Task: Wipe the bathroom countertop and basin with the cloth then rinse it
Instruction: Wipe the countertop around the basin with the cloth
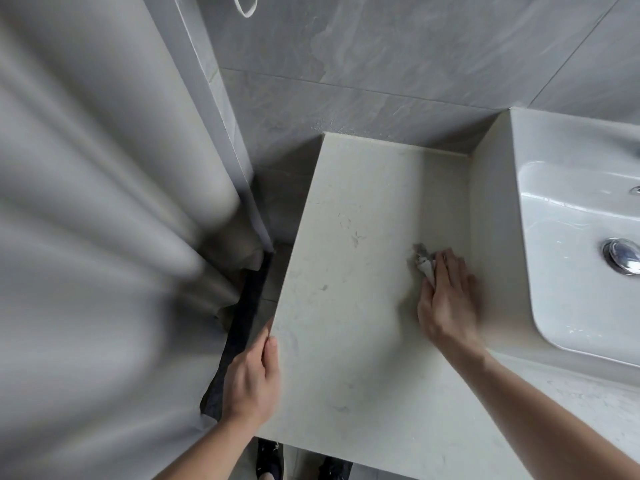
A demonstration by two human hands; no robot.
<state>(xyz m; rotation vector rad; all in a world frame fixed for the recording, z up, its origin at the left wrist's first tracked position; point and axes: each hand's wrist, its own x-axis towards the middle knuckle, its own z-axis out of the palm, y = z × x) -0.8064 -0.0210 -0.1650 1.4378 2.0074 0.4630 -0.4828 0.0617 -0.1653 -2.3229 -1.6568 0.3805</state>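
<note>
Crumpled grey-white cloth (423, 263) lies right of centre in the frame on the pale stone counter (346, 341), pressed beneath the right hand's (446, 299) flat fingers. Left hand (252, 379) clasps the counter's left edge at lower centre. White ceramic basin (568, 244) sits at right.

A single wide-angle head view looks steeply down from close above the pale stone surface (363, 254), which fills the frame's centre; the white ceramic basin (571, 265) sits at the right edge, the grey curtain (86, 220) at the left.
</note>
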